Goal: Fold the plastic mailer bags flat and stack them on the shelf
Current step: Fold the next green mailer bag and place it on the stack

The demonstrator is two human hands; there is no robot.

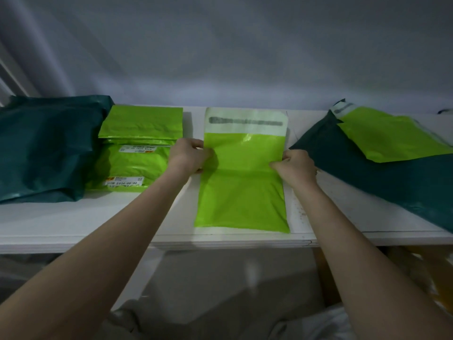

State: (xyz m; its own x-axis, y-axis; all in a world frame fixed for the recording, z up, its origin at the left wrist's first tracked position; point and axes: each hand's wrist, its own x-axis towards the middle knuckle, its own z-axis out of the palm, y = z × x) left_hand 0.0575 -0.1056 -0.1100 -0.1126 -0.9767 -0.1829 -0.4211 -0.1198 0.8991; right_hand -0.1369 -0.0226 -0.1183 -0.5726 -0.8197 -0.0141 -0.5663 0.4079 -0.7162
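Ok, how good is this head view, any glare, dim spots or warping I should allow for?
Head view: dim overall. A small glare streak sits on the green bag just under its white flap, between the left hand and right hand. The wide lens bows the shelf edge. The label print on the folded stack is mostly too soft to read, and below the shelf is murky.

A lime-green mailer bag (pixel 241 182) lies flat lengthwise on the white shelf (pixel 73 222), white flap open; folded green bags (pixel 137 148) are stacked left.
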